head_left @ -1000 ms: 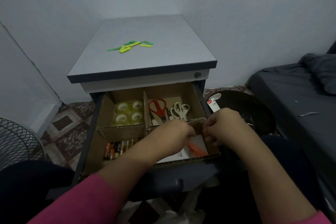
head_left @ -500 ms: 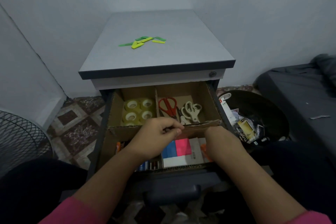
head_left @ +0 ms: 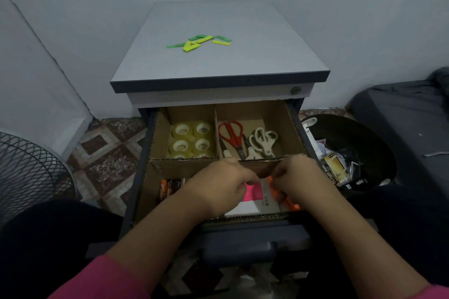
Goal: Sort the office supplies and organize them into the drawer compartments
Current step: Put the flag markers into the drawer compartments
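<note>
The cabinet's top drawer (head_left: 143, 177) stands open, split by cardboard dividers (head_left: 184, 165). Tape rolls (head_left: 190, 139) fill the back left compartment. Red scissors (head_left: 230, 133) and white scissors (head_left: 263, 141) lie in the back right one. Batteries (head_left: 168, 187) sit front left. In the front right compartment lie a pink sticky pad (head_left: 252, 192) and orange strips (head_left: 290, 205). My left hand (head_left: 223, 187) hovers over the pad with curled fingers; what they hold is hidden. My right hand (head_left: 298, 179) grips the orange strips. Green and yellow strips (head_left: 201, 42) lie on the cabinet top.
A black bin (head_left: 379, 153) with wrappers and packaging stands right of the drawer. A wire fan guard (head_left: 24, 172) is at the left on the tiled floor. A dark bed (head_left: 413, 109) fills the right edge. The drawer's handle (head_left: 239, 247) is near my arms.
My left hand has moved right and down to meet my right hand over the front right compartment and now covers the blue notes. The right hand has shifted slightly onto the orange strips.
</note>
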Tool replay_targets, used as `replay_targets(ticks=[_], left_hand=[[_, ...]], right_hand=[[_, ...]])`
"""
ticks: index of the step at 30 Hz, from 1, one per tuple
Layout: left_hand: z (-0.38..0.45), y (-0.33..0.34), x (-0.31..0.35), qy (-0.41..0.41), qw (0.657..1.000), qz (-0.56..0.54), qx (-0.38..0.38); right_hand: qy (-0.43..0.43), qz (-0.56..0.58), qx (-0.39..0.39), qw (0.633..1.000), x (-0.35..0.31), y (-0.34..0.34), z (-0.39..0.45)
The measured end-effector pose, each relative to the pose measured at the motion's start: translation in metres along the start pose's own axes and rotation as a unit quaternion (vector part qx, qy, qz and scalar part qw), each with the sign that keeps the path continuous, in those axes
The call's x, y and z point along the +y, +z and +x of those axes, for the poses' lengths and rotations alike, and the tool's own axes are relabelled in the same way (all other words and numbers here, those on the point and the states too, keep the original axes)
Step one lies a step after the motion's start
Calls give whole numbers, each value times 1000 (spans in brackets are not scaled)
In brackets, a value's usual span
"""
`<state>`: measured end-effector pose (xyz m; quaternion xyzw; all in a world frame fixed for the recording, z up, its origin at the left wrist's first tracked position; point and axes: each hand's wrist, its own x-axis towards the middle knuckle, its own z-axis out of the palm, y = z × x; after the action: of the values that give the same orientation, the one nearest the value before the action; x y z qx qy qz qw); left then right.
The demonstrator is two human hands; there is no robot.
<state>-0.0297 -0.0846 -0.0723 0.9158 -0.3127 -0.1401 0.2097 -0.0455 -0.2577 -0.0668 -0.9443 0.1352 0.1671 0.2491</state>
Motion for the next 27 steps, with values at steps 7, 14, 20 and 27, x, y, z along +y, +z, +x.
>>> replay_targets(ticks=[7,14,20,27], left_hand=[[2,7,1,-9,991,118,-57],[0,5,7,15,988,143,-53],[2,6,5,17,987,147,-59],[1,3,10,18,986,153,-63]], right_hand=[[-38,-69,55,995,8,8,6],[-70,-142,4,987,6,6,0],[-72,-127,-4,989,3,8,0],[-88,-108,-5,990,2,12,4]])
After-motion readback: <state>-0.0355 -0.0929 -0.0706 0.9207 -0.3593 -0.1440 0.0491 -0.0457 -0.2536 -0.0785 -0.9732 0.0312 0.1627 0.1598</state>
